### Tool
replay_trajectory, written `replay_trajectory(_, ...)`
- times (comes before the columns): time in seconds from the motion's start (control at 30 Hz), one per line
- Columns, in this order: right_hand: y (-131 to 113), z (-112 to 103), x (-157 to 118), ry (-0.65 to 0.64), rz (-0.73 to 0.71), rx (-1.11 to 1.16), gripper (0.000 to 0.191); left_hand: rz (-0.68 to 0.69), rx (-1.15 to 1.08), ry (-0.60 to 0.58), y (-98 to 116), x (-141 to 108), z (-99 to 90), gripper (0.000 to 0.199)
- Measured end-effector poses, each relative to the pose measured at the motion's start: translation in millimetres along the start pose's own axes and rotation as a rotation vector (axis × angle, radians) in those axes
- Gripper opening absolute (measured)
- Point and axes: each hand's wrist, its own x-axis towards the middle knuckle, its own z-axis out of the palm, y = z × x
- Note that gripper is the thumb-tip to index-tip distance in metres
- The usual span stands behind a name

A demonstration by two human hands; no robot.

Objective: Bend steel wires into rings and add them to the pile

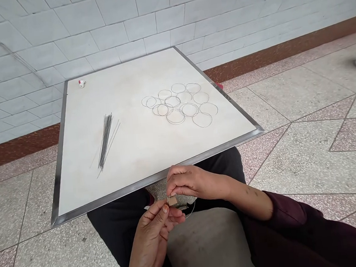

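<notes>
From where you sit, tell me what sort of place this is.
It looks like a plain indoor workspace: pale tiled wall, speckled floor, and a metal-edged table with a bundle of straight wires and thin wire rings.

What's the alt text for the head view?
Left hand and right hand meet over the lap, fingertips together, holding a thin bent wire and a small tan piece. On the white table in front lie overlapping rings at right, a bundle of straight wires at left and a small red-and-white item near the far left corner.
</notes>
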Motion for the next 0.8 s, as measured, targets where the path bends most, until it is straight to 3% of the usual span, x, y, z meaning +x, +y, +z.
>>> replay_trajectory(0.5, 1.7, 4.4, 0.3, -0.04, -0.034, -0.027, 0.014, 0.037, 0.068, -0.037, 2.2, -2.2, 6.3, 0.019)
replay_trajectory(0.8, 1.0, 2.3, 0.1, -0.114, -0.088, -0.075, 0.013, -0.047, 0.014, -0.011, -2.3, 2.6, -2.1, 0.02)
